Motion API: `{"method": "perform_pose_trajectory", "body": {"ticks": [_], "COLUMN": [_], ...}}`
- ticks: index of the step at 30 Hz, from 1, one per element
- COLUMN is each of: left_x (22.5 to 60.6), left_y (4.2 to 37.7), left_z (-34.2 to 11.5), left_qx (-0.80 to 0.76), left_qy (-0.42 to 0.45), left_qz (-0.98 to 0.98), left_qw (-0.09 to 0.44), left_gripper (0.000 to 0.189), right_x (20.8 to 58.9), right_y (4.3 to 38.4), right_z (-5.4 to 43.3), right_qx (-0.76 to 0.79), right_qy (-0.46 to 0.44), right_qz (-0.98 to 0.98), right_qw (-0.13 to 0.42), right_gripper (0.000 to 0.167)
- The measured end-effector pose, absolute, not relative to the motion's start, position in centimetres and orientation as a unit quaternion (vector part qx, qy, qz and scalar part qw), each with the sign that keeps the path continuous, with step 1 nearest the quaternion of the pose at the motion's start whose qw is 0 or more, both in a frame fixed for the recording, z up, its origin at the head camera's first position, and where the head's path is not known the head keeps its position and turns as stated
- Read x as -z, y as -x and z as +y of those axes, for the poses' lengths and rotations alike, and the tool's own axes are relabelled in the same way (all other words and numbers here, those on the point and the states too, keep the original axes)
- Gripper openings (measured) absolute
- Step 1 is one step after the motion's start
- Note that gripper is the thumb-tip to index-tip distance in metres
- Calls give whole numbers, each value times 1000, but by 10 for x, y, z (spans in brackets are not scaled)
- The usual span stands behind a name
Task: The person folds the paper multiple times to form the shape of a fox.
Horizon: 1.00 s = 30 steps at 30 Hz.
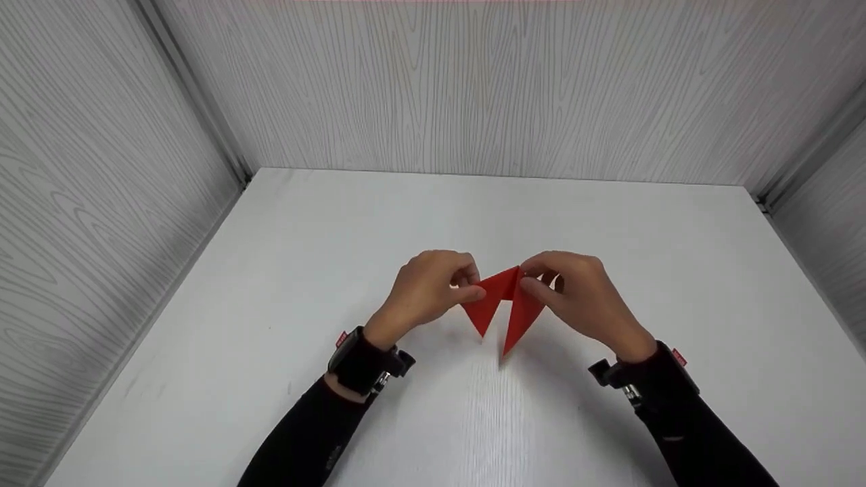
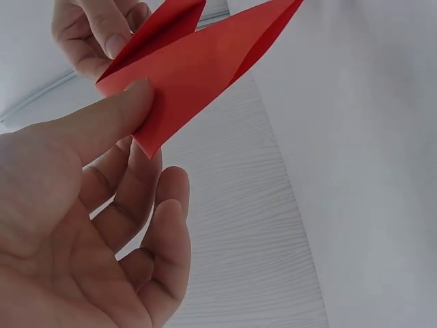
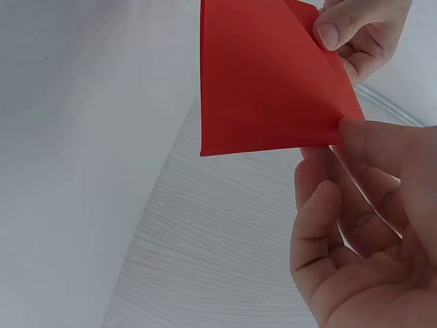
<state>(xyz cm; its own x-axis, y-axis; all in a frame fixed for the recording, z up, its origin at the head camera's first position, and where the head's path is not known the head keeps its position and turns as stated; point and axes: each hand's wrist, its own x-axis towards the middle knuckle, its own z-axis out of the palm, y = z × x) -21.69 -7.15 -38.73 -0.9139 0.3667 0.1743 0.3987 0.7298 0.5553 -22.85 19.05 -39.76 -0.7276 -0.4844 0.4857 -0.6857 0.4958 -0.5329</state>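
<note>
A folded piece of red paper (image 1: 484, 314) is held up between both hands above the white table, two of its pointed flaps hanging down toward the person. My left hand (image 1: 426, 287) pinches its left side between thumb and fingers. On the other side, my right hand (image 1: 578, 291) pinches the paper near its top right edge. The left wrist view shows the left thumb pressed flat on the red paper (image 2: 188, 75), with an open fold along its upper part. In the right wrist view a broad smooth face of the paper (image 3: 266, 82) is visible, the right thumb at its lower corner.
The white tabletop (image 1: 325, 230) lies beneath the hands. Pale wood-grain panels stand at the back (image 1: 433, 88), left (image 1: 88, 169) and right (image 1: 825, 203). Each wrist wears a black strap with a small camera, over black sleeves.
</note>
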Motion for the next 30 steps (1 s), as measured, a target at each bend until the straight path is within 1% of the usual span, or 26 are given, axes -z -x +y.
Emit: {"method": "perform_pose_trajectory", "body": {"ticks": [5, 10, 16, 21, 25, 30], "left_x": [386, 387, 383, 378, 378, 379], "left_y": [215, 216, 219, 222, 225, 227], "left_z": [-69, -70, -78, -85, -87, -88], "left_qx": [288, 281, 291, 311, 320, 317], "left_qy": [241, 258, 244, 216, 198, 184], "left_qz": [-924, -918, -917, -916, -915, -918], "left_qw": [77, 108, 122, 135, 143, 152], "left_gripper": [11, 11, 14, 7, 6, 5], "right_x": [392, 392, 394, 399, 407, 419], "right_y": [225, 224, 225, 226, 227, 230], "right_z": [190, 188, 187, 184, 181, 178], "right_qx": [-367, -354, -349, -303, -249, -210], "right_qy": [-363, -374, -398, -428, -450, -464], "right_qz": [-840, -831, -811, -799, -794, -799], "right_qw": [168, 208, 249, 294, 324, 319], "right_gripper": [16, 15, 17, 19, 18, 17]}}
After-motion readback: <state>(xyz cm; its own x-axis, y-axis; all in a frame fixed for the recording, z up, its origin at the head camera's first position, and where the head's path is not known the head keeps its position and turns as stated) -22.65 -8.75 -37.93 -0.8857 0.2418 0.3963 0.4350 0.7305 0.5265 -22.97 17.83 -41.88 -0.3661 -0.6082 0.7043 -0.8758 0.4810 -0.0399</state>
